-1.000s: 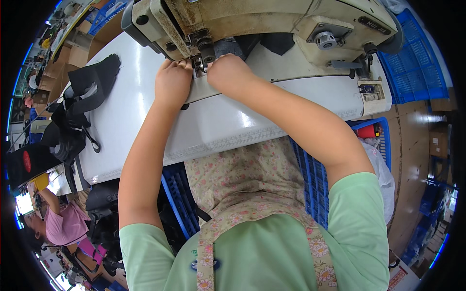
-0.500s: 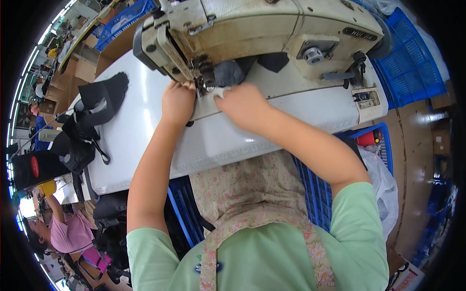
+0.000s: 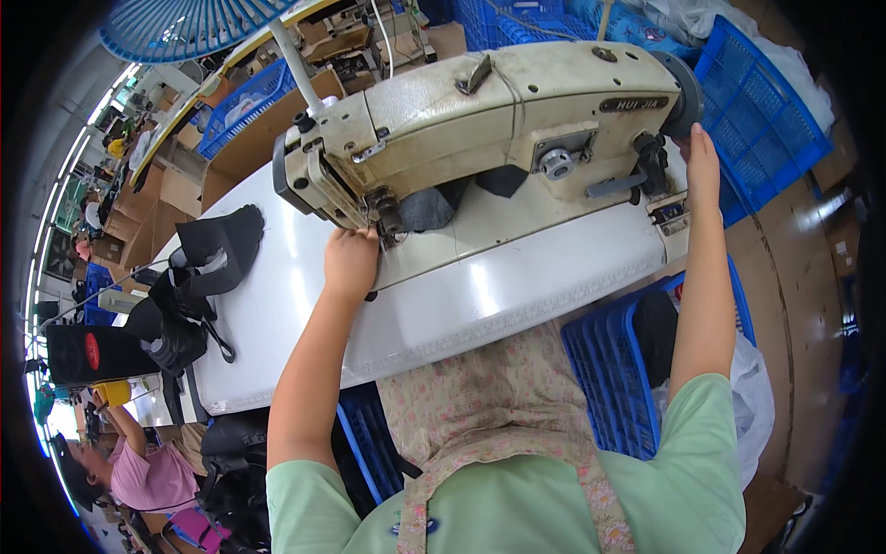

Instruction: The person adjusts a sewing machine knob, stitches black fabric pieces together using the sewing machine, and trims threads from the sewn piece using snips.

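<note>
A cream sewing machine [image 3: 443, 120] stands on the white table. My left hand [image 3: 352, 261] is beside its needle and presser foot, fingers bent and pressed together; whatever they pinch is hidden. At the machine's right end, my right hand [image 3: 703, 175] is at the dark handwheel [image 3: 684, 100], its fingers along the lower rim and partly hidden behind it. Dark grey fabric pieces [image 3: 429, 210] lie under the machine arm, right of the needle. Another dark piece [image 3: 502, 181] is farther right there.
Black sewn pieces [image 3: 220, 249] lie on the table's left part. Blue crates [image 3: 766, 115] stand to the right, and another blue crate [image 3: 609, 388] is below the table edge. A blue fan guard [image 3: 194, 28] hangs at upper left. A person in pink [image 3: 152, 471] sits at far left.
My right hand has left the needle area and moved right to the handwheel. My left hand stays by the presser foot. The view has shifted, showing more of the machine's top.
</note>
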Available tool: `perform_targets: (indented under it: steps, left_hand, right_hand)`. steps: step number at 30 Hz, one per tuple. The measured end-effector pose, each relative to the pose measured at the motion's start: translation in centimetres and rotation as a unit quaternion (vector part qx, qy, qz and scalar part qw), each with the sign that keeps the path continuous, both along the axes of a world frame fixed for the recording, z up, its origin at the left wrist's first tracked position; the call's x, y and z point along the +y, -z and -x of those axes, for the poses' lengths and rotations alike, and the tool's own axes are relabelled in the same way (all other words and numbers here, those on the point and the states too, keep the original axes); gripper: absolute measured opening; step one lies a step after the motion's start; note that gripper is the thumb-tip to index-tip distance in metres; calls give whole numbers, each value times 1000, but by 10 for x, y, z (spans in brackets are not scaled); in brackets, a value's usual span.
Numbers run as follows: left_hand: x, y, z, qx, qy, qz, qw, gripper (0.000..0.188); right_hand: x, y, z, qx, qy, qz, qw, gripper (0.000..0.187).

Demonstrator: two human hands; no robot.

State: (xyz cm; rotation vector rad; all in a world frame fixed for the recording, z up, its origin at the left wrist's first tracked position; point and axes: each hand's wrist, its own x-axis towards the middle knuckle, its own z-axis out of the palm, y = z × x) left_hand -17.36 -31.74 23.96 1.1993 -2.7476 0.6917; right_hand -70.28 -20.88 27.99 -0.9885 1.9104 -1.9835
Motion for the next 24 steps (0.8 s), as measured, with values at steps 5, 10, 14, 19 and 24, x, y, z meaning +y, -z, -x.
perform_targets:
  steps: [5,10,14,19,24]
  left_hand:
    - [0,-1,1,1,22,17,1000,11]
    - [2,1,-3,5,18,12,1000,10]
    - [-3,-1,5,-15,36,-2,999,11]
    - [-7,-8,-14,-128,43,3,991,13]
    - [-20,-5,-20,-168,48,16,984,28]
  right_hand:
    - [-9,-23,14,209,125,-53,968,47]
    - [-25,-78,14,259,115,-139,949,51]
    - [-31,-100,37,310,85,-224,920,56]
    - [-21,-93,14,209,34,-108,971,53]
    - [57,-11,20,389,-94,-334,854,12]
